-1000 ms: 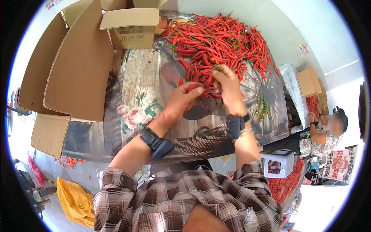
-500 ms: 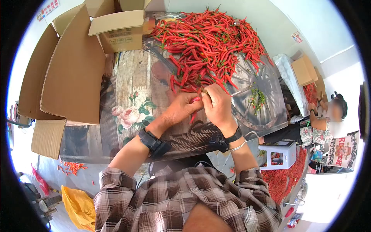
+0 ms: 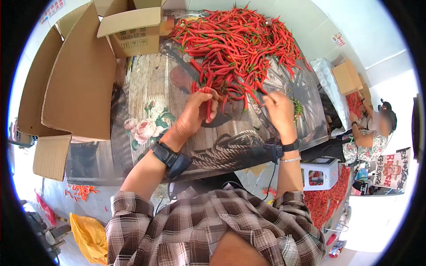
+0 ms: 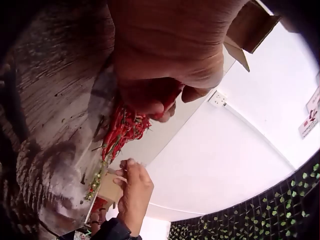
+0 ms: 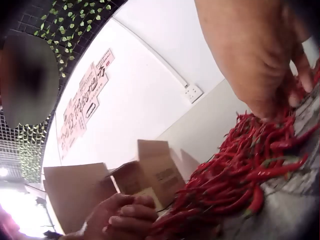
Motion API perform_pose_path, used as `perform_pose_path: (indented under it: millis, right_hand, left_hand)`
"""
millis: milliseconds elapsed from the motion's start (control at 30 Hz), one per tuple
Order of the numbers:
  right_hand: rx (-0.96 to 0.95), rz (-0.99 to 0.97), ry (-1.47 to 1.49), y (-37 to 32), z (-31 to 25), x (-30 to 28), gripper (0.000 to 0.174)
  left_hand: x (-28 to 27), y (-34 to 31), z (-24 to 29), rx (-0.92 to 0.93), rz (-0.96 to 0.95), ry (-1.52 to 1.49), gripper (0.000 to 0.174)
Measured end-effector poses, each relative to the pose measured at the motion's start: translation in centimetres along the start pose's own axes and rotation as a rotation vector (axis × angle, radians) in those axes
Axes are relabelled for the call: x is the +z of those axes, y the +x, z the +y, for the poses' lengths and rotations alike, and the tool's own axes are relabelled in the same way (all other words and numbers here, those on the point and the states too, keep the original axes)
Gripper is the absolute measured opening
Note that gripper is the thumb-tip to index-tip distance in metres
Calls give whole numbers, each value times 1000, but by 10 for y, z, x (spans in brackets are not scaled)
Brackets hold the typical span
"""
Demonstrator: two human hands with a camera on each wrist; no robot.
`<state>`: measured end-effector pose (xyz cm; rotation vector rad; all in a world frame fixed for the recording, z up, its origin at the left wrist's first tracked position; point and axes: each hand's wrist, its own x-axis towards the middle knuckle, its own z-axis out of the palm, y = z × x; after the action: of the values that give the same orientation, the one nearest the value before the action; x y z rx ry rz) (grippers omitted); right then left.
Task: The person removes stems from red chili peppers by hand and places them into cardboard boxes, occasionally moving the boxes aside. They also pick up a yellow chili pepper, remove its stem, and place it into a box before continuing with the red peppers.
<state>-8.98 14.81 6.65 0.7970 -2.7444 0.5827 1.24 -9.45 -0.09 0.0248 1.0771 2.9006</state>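
My left hand (image 3: 191,116) grips red chili peppers (image 3: 208,110) in its curled fingers, just before the near edge of the big pepper pile (image 3: 235,48). In the left wrist view a red pepper (image 4: 171,97) shows between the fingers and thumb. My right hand (image 3: 281,114) is apart from the left, beside a small heap of green stems and bits (image 3: 298,107), its fingers loosely bent. In the right wrist view that hand (image 5: 255,55) reaches down over peppers; whether anything small is at its fingertips cannot be told.
Open cardboard boxes (image 3: 80,75) stand at the left of the patterned table (image 3: 151,80). Right of the table are another person (image 3: 370,133), a white stool (image 3: 320,174) and red peppers on the floor (image 3: 328,199). A yellow bag (image 3: 88,237) lies at lower left.
The hands, together half a second ago, have come apart: the left moved up and left with peppers, the right moved right toward the green heap.
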Motion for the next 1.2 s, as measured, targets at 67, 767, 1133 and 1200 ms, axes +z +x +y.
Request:
perform_pose_path:
  millis: [67,767,1133,1200]
  right_hand:
    - [148,-294,-104,1,-20,14,34]
    - [193,290,73,-15,-41,-1,28]
    - [-71,-160,526,-36,-103,28,17]
    - [-30,-264,684,-36,-104,24,20]
  left_hand:
    - [-1,0,2,-15,54,19,16]
    - [7,-3,4,-133,35,297,18]
    - [1,1,2,-108,-75,83,22]
    - [2,0,1,-136,-118,17,22]
